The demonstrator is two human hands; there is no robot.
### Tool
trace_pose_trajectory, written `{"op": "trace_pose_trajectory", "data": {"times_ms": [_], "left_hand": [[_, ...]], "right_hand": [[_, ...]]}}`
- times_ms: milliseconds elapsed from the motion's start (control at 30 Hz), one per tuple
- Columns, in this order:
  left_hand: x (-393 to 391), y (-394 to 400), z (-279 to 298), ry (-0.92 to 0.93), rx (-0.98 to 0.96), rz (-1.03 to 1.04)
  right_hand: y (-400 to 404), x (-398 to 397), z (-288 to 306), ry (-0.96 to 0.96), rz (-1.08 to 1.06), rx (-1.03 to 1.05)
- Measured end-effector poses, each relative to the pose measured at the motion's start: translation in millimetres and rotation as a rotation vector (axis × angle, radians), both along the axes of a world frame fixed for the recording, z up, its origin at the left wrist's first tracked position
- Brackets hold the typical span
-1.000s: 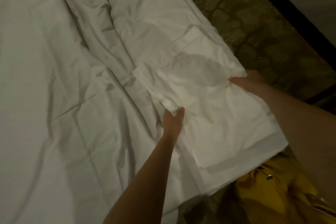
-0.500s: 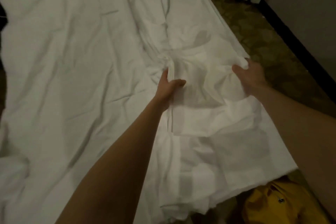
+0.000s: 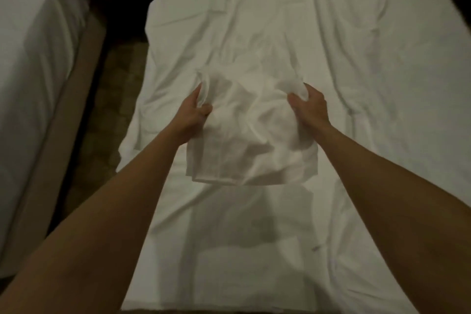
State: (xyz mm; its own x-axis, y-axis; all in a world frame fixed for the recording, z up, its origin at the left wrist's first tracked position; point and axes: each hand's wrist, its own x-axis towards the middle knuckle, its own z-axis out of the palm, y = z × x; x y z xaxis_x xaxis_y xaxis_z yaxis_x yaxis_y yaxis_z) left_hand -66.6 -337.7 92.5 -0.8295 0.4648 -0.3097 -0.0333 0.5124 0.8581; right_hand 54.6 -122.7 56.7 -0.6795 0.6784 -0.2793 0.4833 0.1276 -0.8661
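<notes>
Left hand [image 3: 192, 113] & right hand [image 3: 312, 107] each clenched a bunched top corner of the white cloth [image 3: 252, 140], prob. a pillowcase. It was held up over the bed [image 3: 254, 7], lower edge hanging free. Looked v. light, soft, floppy, not fragile. Best taken at corners/hem w/ a firm pinch, as thin fabric could slide.

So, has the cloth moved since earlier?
Yes: on the bed, the cloth went from the right edge to the middle, left hand and right hand gripping it.
</notes>
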Motion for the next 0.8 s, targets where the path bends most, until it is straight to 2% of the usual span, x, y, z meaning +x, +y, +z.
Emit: {"op": "trace_pose_trajectory", "data": {"times_ms": [200, 333, 467, 600, 700, 800], "left_hand": [[-46.8, -87.4, -50.3, -0.024, -0.092, 0.114], [-40.9, -129.0, -101.0, -0.097, -0.177, 0.151], [-1.4, -166.6, -144.0, -0.308, -0.199, 0.249], [38.0, -186.3, -155.4, -0.549, -0.237, 0.267], [32.6, -184.2, -145.3, -0.444, -0.229, 0.212], [26.0, -184.6, -126.8, -0.311, -0.213, 0.227]], "right_hand": [[-81.0, -53.9, -50.0, -0.052, 0.030, -0.055], [-114.4, -48.5, -99.5, -0.202, 0.040, -0.149], [-125.4, 0.8, -140.8, -0.397, 0.040, -0.372], [-124.7, 28.7, -143.9, -0.478, 0.075, -0.478], [-121.2, 22.8, -134.3, -0.465, 0.153, -0.406], [-125.2, 17.1, -116.1, -0.345, 0.107, -0.279]]}}
